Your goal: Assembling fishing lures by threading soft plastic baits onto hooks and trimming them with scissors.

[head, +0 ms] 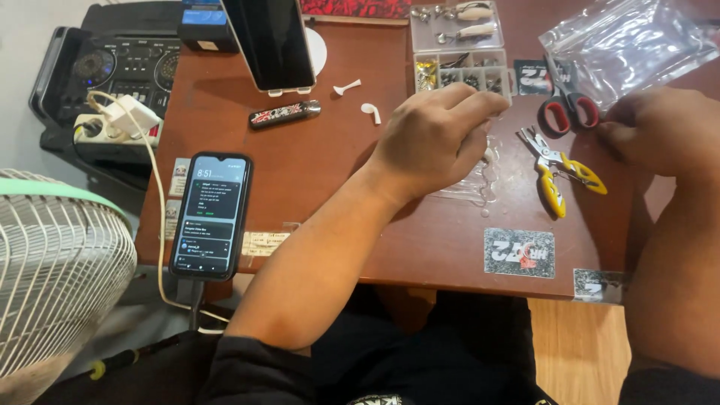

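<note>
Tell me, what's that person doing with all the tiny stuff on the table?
A person sits at a brown table. Their left hand rests on a small clear plastic bag, its fingers reaching toward a clear compartment box of small metal bits. Their right hand sits by the red-handled scissors, just under a bigger clear bag. Yellow-handled pliers lie between the hands. A phone lies at the left.

Two phones, two earbuds — one scissors, one pliers.
</note>
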